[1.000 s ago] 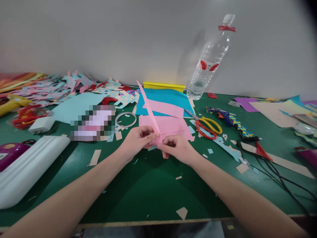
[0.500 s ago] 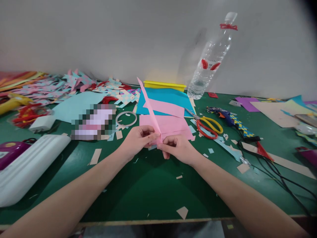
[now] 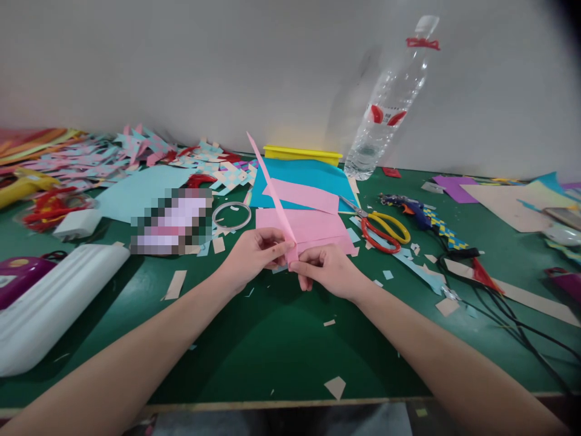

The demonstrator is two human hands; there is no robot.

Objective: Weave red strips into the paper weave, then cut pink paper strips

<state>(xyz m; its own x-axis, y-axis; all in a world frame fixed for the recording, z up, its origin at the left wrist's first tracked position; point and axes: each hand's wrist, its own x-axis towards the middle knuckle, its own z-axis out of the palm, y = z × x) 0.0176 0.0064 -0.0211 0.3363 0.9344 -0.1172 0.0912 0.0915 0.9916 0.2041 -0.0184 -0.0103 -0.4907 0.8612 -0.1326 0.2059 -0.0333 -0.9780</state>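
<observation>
A narrow pink paper strip point(image 3: 275, 197) stands up between my two hands, its long end slanting back and to the left. My left hand point(image 3: 258, 251) pinches the strip near its lower part, thumb against fingers. Just to the right, my right hand point(image 3: 324, 266) is closed on the strip's bottom end. Fingers of both hands hide part of that lower end. Behind them lie pink paper sheets point(image 3: 318, 225), and another pink paper piece point(image 3: 304, 195) rests on blue paper point(image 3: 313, 169). Scissors point(image 3: 379, 230) with red and yellow handles lie to the right of the sheets.
A clear plastic bottle point(image 3: 385, 109) leans against the wall. On the left are a blurred-out phone point(image 3: 172, 224), a roll ring point(image 3: 231, 215) and a white plastic object point(image 3: 63, 303). Black cables point(image 3: 508, 315) cross the right side. Paper scraps dot the green table point(image 3: 254, 357).
Both hands keep their grip on the pink strip, with barely any movement. The strip's far tip has shifted slightly up and left. The camera view has tilted a little.
</observation>
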